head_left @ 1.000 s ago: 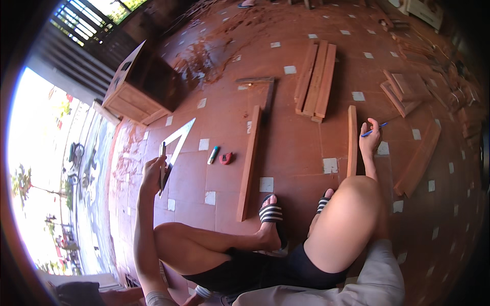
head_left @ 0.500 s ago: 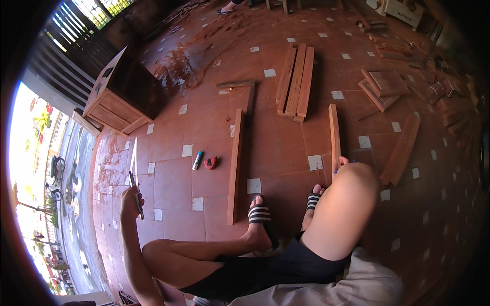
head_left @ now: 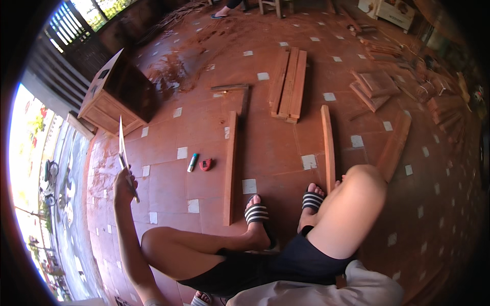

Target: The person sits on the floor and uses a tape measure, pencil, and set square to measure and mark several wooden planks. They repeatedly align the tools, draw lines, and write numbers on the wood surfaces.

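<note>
Out to the left, the left hand has its grip closed on a metal square.

Floor btwn left hand and long plank was mostly open; only marker & tape measure lay there. Wooden cabinet blocked far left; board stack blocked far centre.

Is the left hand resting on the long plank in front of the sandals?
No, the left hand is raised off to the side holding a metal square, well apart from the plank on the floor.
</note>
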{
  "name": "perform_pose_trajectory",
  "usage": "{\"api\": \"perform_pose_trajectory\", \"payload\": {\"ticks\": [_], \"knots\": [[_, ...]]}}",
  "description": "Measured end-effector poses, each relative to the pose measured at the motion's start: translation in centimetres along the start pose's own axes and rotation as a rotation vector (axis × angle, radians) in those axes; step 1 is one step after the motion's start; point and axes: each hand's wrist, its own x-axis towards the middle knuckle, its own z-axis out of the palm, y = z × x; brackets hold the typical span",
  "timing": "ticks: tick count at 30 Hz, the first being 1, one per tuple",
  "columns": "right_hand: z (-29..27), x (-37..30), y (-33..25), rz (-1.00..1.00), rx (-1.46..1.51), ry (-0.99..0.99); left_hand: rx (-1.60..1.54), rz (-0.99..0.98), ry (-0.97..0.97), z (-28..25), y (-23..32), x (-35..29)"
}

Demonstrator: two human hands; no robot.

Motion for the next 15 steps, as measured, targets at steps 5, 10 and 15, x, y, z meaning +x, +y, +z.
{"api": "perform_pose_trajectory", "payload": {"ticks": [5, 10, 15], "knots": [[-4.6, 4.8, 0.1, -0.046, 0.057, 0.094, 0.054, -0.027, 0.173, -1.7, -3.0, 3.1], [-7.7, 10.4, -1.6, -0.145, 0.095, 0.128, 0.053, -0.174, 0.271, -1.6, -13.2, 4.2], [-13.8, 16.6, -7.9, -0.467, 0.135, 0.062, 0.057, -0.38, 0.609, -2.1, -26.8, 7.4]]}}
